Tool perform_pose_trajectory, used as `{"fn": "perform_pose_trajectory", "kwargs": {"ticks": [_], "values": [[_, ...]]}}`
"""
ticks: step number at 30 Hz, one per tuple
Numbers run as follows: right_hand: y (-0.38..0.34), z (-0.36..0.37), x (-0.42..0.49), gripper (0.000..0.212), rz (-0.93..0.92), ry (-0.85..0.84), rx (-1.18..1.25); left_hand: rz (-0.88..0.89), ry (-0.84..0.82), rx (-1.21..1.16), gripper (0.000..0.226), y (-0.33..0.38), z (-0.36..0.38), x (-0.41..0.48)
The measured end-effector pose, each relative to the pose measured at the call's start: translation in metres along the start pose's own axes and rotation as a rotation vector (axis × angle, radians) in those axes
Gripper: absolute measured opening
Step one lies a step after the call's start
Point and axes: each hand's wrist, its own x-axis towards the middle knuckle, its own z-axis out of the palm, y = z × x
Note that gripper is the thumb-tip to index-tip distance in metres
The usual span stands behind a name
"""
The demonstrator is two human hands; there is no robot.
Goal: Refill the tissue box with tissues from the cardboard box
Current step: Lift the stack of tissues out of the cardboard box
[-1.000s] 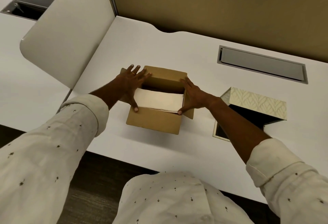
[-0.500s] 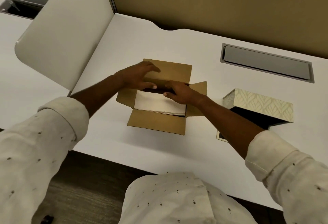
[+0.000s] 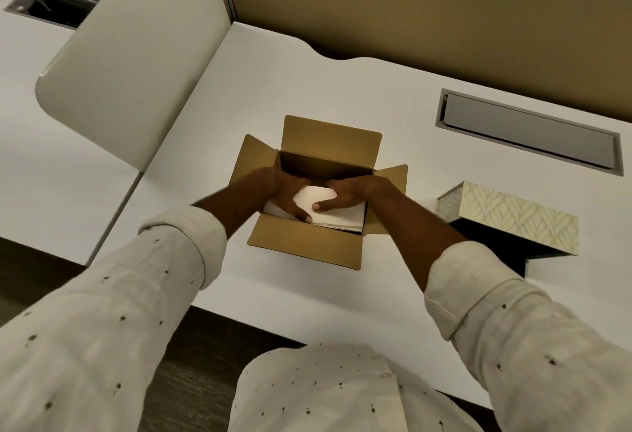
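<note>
Tissues [image 3: 337, 216] — both hands' grip, in cardboard box [image 3: 304, 247]

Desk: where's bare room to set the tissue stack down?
Free: desk strip between cardboard box and near edge; also between box and grommet tray. Crowded: gap between box and tissue box, crossed by the right forearm.

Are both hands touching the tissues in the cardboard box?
Touching. The head view shows the left hand and right hand pressed on the tissues.
</note>
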Motion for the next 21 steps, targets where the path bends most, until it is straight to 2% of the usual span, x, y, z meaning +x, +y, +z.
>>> {"fn": "perform_pose_trajectory", "kwargs": {"ticks": [4,9,16,21], "values": [[0.005,-0.004,0.003,0.097,0.006,-0.011,0.025,0.004,0.008,0.027,0.113,-0.003,0.001,0.005],[0.007,-0.009,0.011,0.102,0.015,-0.045,0.038,0.065,0.099,0.038,0.105,-0.005,0.003,0.0],[0.012,-0.011,0.018,0.087,0.0,-0.103,0.092,0.058,0.079,-0.014,0.094,0.001,-0.003,-0.002],[0.009,-0.008,0.022,0.083,-0.025,-0.151,0.083,0.011,0.005,-0.034,0.088,0.004,-0.007,0.0]]}}
